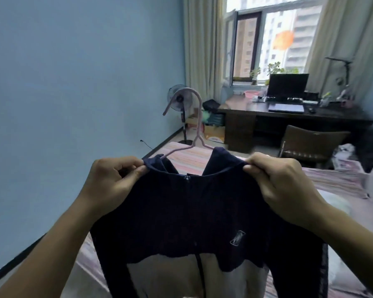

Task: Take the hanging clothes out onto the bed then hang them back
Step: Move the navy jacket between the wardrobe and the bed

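Dark zip jacket (194, 211) held up near, over striped bed (190, 157). Left hand (110, 179) and right hand (282, 181) pinching collar at either shoulder. Pink hanger (197, 125) poking up from neck, seemingly seated. Risk: uneven tug tilting hanger, shoulder slipping off.

A bedroom in a home: a bed (342, 183) with striped pink bedding fills the foreground, a dark desk (289, 117) with a monitor (288, 84) and chair (310, 143) stands under a curtained window (274, 39), and a standing fan (180, 97) sits by the blue wall (73, 72).
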Demonstrator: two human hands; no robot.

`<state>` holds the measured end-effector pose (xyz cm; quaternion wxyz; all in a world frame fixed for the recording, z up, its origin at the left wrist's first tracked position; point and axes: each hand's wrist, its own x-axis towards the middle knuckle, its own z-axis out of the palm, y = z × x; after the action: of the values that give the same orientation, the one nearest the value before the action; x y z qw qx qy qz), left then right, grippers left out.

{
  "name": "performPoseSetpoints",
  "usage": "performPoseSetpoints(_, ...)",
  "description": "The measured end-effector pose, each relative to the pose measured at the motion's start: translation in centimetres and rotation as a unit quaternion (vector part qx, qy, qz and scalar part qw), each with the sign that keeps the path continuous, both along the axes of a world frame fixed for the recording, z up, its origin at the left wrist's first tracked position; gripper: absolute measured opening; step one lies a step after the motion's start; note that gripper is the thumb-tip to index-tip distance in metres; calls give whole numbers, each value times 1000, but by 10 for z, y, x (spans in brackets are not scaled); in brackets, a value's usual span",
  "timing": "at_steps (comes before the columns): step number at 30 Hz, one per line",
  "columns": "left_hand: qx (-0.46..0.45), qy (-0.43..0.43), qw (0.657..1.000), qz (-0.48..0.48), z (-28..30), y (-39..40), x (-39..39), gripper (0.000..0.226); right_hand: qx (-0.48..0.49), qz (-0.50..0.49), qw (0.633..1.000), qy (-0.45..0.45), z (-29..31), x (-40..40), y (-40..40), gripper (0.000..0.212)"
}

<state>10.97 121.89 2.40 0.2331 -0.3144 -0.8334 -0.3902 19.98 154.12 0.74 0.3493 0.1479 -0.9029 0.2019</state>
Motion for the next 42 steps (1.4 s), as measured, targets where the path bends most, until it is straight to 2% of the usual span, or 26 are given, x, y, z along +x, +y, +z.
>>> performPoseSetpoints(5, -19, 3, 997, -76, 6, 18, -18, 11, -10, -61, 998, -11, 6, 32, -2, 20)
performPoseSetpoints(10, -54, 18, 992, -109, -2, 29, -22, 14, -6, -100, 995, -16, -4, 52, -1, 18)
performPoseSetpoints(16, -93, -46, 983, -149, -31, 56, -49, 24, -42, -130, 988, -76, -36, 39, 19, 20)
performPoseSetpoints(19, -140, -81, 976, -148, -65, 77, -76, 31, -63, -150, 978, -132, -71, 20, 37, 23)
performPoseSetpoints(26, -239, -215, 938, -128, -173, 135, -118, 26, -102, -178, 932, -299, -187, -30, 84, 21)
performPoseSetpoints(28, -256, -251, 926, -121, -203, 150, -124, 35, -106, -186, 918, -335, -218, -40, 95, 20)
performPoseSetpoints(30, -270, -264, 920, -105, -231, 164, -132, 38, -106, -198, 903, -366, -244, -51, 104, 18)
performPoseSetpoints(36, -286, -317, 901, -75, -309, 208, -166, 22, -130, -228, 858, -441, -311, -96, 131, 19)
performPoseSetpoints(42, -315, -341, 885, -48, -395, 253, -227, 18, -159, -270, 817, -484, -380, -154, 161, 17)
